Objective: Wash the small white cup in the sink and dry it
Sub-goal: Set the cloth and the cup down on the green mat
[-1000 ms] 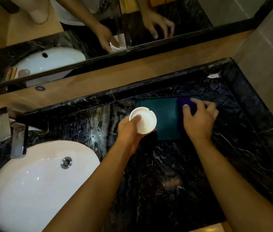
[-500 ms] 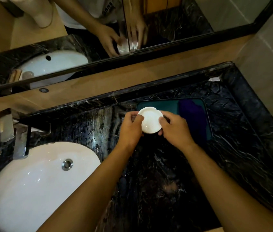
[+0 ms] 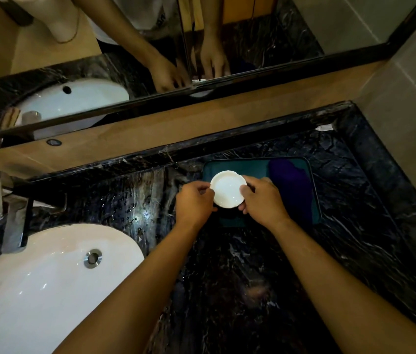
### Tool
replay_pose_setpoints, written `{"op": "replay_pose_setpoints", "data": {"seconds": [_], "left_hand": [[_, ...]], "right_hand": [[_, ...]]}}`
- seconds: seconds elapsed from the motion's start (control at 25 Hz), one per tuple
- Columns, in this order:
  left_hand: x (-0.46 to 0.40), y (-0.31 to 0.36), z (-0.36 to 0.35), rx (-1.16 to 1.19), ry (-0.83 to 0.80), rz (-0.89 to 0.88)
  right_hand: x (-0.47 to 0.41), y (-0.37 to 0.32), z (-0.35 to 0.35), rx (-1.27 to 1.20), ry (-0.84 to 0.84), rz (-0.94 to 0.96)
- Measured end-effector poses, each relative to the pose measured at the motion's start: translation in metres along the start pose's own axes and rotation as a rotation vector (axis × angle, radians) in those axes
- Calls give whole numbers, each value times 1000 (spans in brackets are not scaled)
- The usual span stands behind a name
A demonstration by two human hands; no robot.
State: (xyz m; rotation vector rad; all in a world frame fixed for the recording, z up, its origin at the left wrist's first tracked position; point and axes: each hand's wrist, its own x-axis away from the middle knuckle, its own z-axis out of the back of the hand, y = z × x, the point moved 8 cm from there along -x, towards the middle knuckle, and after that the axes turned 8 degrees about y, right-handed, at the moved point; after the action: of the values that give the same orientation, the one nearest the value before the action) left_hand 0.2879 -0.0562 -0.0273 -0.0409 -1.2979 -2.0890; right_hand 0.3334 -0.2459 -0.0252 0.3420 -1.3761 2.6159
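Since the frame one second back, right hand (image 3: 263, 200) has left the purple cloth (image 3: 291, 190) and come to the cup (image 3: 228, 189); both hands now hold it, as they did half a second ago. Cup has shifted slightly toward the back edge of the bench (image 3: 252, 290) and sits over the tray (image 3: 237, 166).

Cup: small, white, shallow, with a notched rim, open side facing up toward the camera. Held above the near-left part of the dark green tray; whether it touches the tray cannot be told.

Left hand (image 3: 194, 204): fingers curled, thumb and fingertips pinching the cup's left rim. Right hand: fingers curled around the cup's right rim, thumb on the near-right edge.

Tray: rectangular, lying close to the bench's back edge, right of centre. Cloth lies crumpled on the tray's right half, just beside the right hand, apart from the cup.

Bench: black marble with white veining, wet streaks and droplets between sink and tray.

Sink (image 3: 10, 315): white oval basin set in the bench's left part, well apart from the cup. Drain (image 3: 92, 258) visible on its back wall. Faucet (image 3: 12, 226) stands at the sink's back-left rim.

Mirror (image 3: 252, 29) above the back wall reflects both hands and the sink.
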Motion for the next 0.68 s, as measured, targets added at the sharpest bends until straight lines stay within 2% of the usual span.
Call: {"op": "replay_pose_setpoints", "data": {"seconds": [0.4, 0.68], "left_hand": [[-4, 12, -3, -163, -2, -114], [-10, 8, -6, -174, -10, -127]], "right_hand": [[-6, 16, -12, 17, -15, -43], [-5, 20, -11, -24, 0, -84]]}}
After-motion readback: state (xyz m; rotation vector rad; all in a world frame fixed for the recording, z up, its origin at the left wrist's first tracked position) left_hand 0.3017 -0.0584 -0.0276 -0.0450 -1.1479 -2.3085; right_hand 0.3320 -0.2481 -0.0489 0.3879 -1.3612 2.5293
